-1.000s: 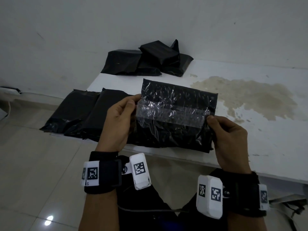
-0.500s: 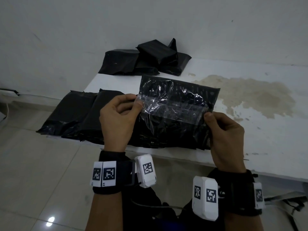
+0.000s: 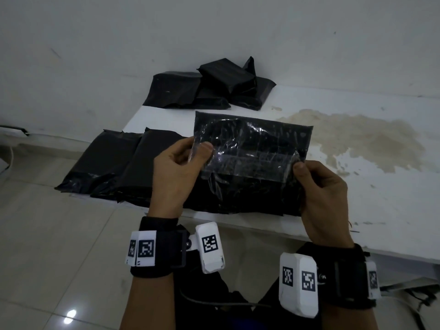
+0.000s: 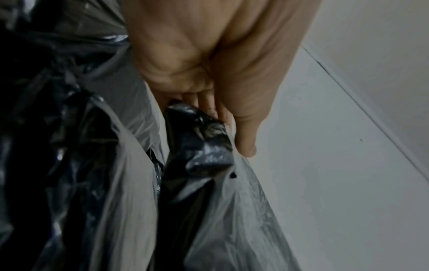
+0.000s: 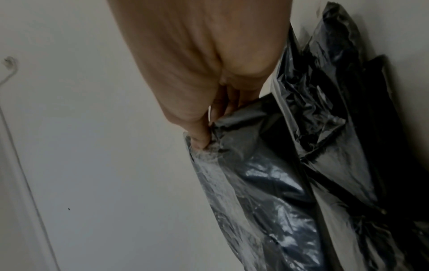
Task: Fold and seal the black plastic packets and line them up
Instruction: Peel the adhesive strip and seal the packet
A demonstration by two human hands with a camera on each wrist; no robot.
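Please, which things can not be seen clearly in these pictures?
- Packet contents: every view, opaque plastic hides them.
- Left hand fingertips: head view, behind the packet.
- Back pile count: head view, packets overlap.
- Right hand grip: right wrist view, blurred.

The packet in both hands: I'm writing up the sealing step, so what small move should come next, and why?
Probably press the flap down flat onto the packet body. The left hand and right hand each pinch one end of the shiny flap, folded toward the person but looking wrinkled and not yet stuck. Finished packets lie in a row at its left.
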